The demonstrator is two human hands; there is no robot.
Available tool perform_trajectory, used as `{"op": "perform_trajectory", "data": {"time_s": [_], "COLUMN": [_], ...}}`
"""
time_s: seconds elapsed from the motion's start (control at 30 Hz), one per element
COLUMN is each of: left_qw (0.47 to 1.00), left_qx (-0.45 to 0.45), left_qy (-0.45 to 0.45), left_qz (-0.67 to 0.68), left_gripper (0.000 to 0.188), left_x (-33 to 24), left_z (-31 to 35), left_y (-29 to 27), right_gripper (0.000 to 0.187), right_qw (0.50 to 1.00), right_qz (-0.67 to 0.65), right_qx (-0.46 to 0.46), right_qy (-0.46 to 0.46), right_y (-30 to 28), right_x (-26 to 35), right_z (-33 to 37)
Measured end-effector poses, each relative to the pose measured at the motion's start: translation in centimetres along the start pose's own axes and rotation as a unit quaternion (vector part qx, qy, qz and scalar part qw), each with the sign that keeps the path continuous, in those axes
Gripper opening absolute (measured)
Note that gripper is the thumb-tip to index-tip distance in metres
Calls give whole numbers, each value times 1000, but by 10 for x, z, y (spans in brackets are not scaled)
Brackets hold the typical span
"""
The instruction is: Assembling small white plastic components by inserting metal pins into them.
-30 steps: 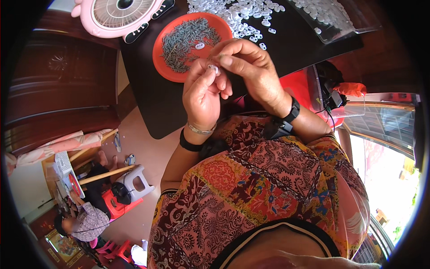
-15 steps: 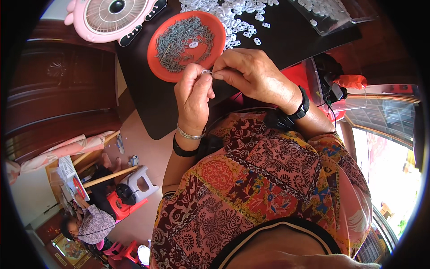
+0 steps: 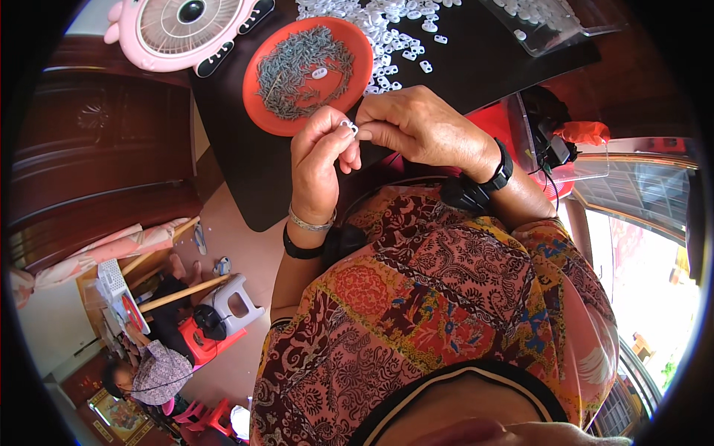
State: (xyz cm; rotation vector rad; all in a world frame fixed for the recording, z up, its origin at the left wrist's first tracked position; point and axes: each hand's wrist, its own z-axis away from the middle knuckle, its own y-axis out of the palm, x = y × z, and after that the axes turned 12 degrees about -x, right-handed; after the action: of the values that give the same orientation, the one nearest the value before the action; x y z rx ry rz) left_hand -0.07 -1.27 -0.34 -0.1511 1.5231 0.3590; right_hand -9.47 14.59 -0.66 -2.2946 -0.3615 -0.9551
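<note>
Orange plate [image 3: 363, 54] of screws [image 3: 297, 63] is sitting right ahead of left hand [image 3: 316, 163], blocking the forward path. White pieces [image 3: 387, 37] are crowding the space beyond right hand [image 3: 424, 126]; pink fan [image 3: 190, 37] is standing far left, clear tray [image 3: 547, 43] far right. Bare black tabletop [image 3: 253, 175] is leaving room left of left hand and between white pieces and tray.
</note>
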Motion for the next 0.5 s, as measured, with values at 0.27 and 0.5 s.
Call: {"op": "perform_trajectory", "data": {"time_s": [0.27, 0.5], "left_qw": [1000, 994], "left_qx": [-21, -35], "left_qy": [22, 83], "left_qz": [-1, -63], "left_gripper": [14, 10], "left_x": [2, 3], "left_z": [0, 0], "left_y": [1, 0], "right_gripper": [10, 10], "right_qw": [981, 991], "right_qz": [-117, -72], "right_qx": [-67, -51], "right_qy": [143, 105], "right_y": [2, -1], "right_x": [-2, 1], "right_z": [1, -1]}}
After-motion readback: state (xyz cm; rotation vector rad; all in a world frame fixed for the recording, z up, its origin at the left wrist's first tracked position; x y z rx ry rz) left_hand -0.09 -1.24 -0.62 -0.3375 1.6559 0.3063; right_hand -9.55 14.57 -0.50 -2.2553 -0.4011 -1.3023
